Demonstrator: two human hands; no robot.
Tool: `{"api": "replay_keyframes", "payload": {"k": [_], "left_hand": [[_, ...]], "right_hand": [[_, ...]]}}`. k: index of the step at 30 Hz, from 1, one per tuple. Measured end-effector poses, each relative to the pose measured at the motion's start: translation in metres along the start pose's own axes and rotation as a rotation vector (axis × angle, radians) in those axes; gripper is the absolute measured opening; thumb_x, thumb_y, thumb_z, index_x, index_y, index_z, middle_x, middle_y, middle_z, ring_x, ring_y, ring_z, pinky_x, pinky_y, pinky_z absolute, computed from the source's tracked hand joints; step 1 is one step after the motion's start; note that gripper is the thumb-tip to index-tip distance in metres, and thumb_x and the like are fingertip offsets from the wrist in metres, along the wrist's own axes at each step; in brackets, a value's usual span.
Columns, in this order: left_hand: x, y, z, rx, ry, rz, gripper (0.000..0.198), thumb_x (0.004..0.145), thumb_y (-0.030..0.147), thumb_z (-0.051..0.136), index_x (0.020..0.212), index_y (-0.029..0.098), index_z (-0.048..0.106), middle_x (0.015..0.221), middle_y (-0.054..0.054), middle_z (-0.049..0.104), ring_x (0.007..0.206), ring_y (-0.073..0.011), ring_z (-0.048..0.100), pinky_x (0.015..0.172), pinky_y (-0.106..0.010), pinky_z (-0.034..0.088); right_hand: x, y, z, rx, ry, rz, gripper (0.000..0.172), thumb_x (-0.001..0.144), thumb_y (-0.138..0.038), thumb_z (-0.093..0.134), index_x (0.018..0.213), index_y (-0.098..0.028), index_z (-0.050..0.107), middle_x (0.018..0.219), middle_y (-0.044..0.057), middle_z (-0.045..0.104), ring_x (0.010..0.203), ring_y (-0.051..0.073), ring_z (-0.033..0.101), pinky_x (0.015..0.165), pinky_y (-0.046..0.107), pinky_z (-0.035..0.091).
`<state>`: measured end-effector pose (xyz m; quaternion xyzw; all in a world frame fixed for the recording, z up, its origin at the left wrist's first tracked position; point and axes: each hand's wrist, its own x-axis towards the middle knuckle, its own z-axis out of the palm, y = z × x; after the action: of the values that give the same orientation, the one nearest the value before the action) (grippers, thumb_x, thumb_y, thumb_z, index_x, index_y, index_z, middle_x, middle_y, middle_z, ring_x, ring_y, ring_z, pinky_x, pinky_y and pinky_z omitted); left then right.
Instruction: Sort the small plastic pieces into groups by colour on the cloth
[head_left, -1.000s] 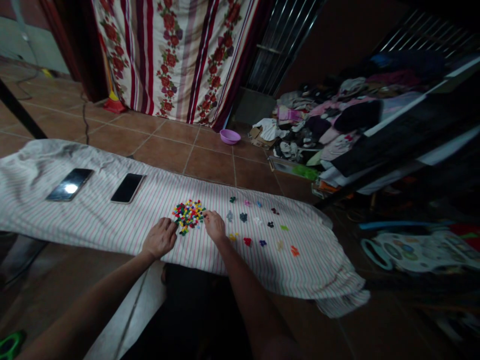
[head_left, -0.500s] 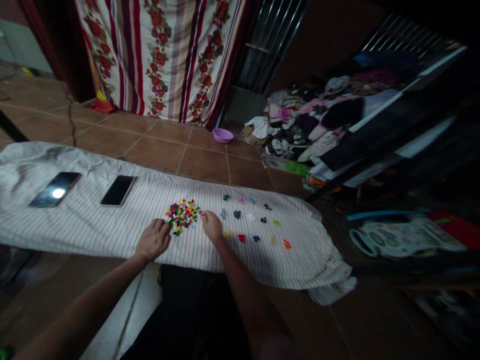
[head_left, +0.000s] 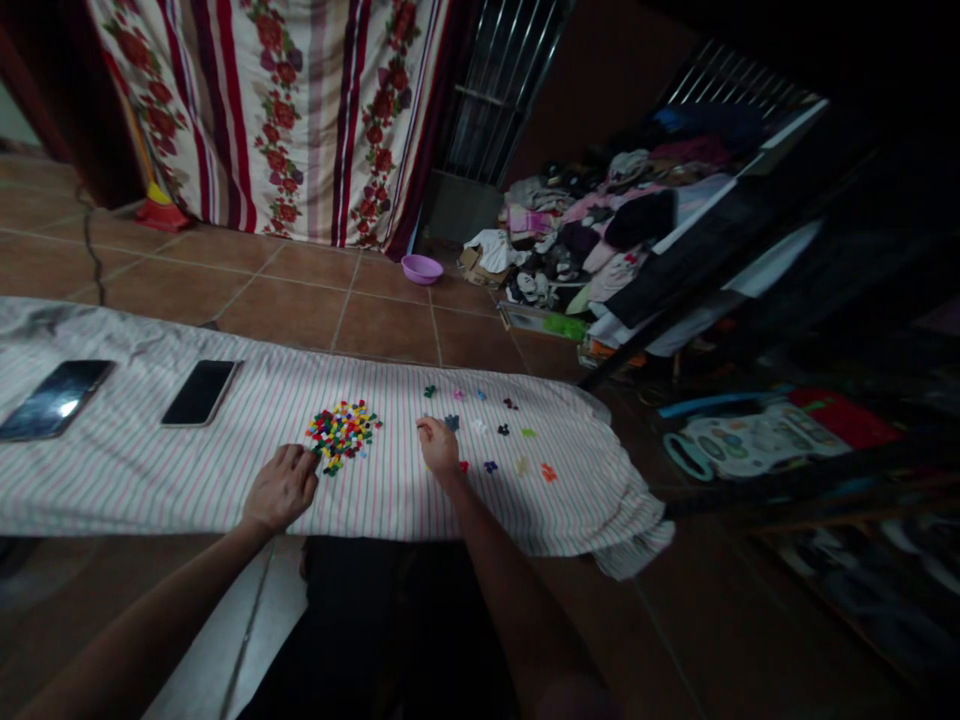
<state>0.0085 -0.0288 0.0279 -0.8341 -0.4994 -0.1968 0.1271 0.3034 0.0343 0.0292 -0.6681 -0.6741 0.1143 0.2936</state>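
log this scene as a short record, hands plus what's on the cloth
left hand: fingertips at the edge of the mixed pile
right hand: by the small color groups; whether it holds a piece is unclear
phones: two, left of the pile
surface: striped cloth

On the striped, cloth-covered tabletop (head_left: 390, 505), the left hand (head_left: 282, 487) rested beside a multicoloured heap of small pieces (head_left: 343, 432); the right hand (head_left: 439, 446) was among single-coloured clusters (head_left: 490, 467). Two phones (head_left: 201, 393) lay leftward.
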Motion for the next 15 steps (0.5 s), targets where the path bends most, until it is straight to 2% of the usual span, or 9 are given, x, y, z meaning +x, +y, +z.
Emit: {"api": "replay_keyframes", "payload": {"k": [4,9,15], "left_hand": [[0.001,0.000,-0.001,0.004,0.001,0.033,0.018,0.086,0.017,0.043,0.091,0.018,0.060,0.086,-0.008,0.059,0.086,-0.0237,0.052,0.079,-0.038,0.048],[0.000,-0.001,0.000,-0.037,0.007,-0.009,0.018,0.085,0.018,0.044,0.093,0.018,0.060,0.089,-0.009,0.059,0.087,-0.0237,0.053,0.078,-0.038,0.049],[0.001,-0.001,0.000,-0.034,0.000,0.001,0.017,0.086,0.018,0.044,0.092,0.019,0.060,0.087,-0.008,0.059,0.085,-0.0238,0.052,0.078,-0.038,0.048]], "right_hand": [[0.000,0.019,-0.016,0.016,0.055,0.065,0.030,0.083,-0.013,0.041,0.096,-0.020,0.067,0.096,0.004,0.069,0.089,0.016,0.062,0.083,0.027,0.046],[0.002,0.052,-0.042,0.043,0.167,0.192,0.029,0.079,-0.016,0.045,0.100,-0.018,0.065,0.094,0.005,0.070,0.084,0.016,0.064,0.080,0.027,0.048],[0.003,0.093,-0.079,-0.108,0.214,0.302,0.027,0.080,-0.017,0.046,0.094,-0.017,0.069,0.087,0.006,0.070,0.081,0.017,0.063,0.076,0.024,0.044]]}}
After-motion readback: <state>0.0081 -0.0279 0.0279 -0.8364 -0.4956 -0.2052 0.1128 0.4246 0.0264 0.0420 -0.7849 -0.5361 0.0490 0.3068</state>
